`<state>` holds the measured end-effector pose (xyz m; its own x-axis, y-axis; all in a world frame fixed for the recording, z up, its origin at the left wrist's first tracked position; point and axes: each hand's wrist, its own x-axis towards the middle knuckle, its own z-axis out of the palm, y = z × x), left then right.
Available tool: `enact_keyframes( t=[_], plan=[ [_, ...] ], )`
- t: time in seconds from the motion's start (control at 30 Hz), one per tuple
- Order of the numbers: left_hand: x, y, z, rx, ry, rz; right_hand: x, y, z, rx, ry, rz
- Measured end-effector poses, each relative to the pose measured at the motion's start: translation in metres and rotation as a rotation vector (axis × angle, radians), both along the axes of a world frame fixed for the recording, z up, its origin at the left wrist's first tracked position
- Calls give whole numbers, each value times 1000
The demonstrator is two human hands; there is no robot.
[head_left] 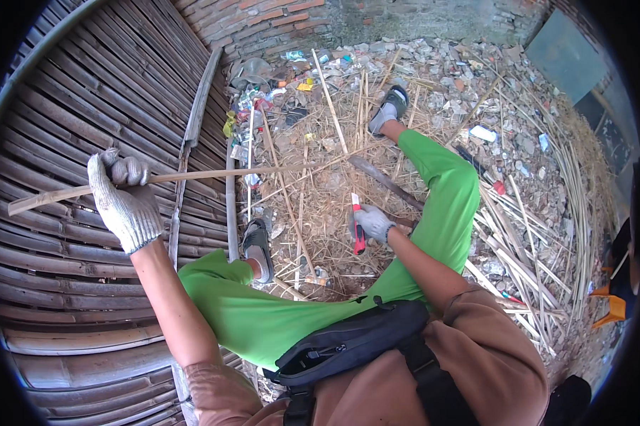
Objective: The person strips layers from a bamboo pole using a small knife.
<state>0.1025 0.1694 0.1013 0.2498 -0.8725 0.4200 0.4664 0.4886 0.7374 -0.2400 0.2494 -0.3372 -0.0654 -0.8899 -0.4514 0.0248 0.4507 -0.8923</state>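
My left hand [127,202], in a pale knitted work glove, is raised at the left in front of the bamboo wall. Its fingers are wrapped round a long bamboo strip [213,173], which runs level to the right past my knees. My right hand [374,223], gloved too, is low between my legs and closed round a red and black utility knife [358,226]. The knife's pale tip points away from me. Just beyond it a dark stick [384,181] lies slantwise over straw and bamboo shavings [327,206].
A slatted bamboo wall [86,270] stands close on my left. Rubble and litter [440,92] cover the ground up to a brick wall [263,21]. Split bamboo strips [519,248] lie heaped at the right, near an orange plastic object [609,309]. A grey panel [567,55] leans at the far right.
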Motion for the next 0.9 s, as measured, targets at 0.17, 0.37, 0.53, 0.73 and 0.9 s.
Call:
enact_keyframes(
  t=[0.17, 0.37, 0.53, 0.73, 0.9],
  plan=[
    [-29, 75, -42, -92, 155, 153, 41, -8, 119, -66, -253, -22],
    [-75, 121, -95, -113, 373, 172, 79, -42, 202, -59, -580, -104],
    [-79, 125, -122, -124, 393, 16, 76, -74, 218, -171, -805, -92],
    [-73, 150, -151, 444, 88, -312, 31, -99, 219, -258, -726, -317],
    [-41, 195, -140, 454, -122, -399, -12, -110, 214, -269, -722, -462]
  ],
)
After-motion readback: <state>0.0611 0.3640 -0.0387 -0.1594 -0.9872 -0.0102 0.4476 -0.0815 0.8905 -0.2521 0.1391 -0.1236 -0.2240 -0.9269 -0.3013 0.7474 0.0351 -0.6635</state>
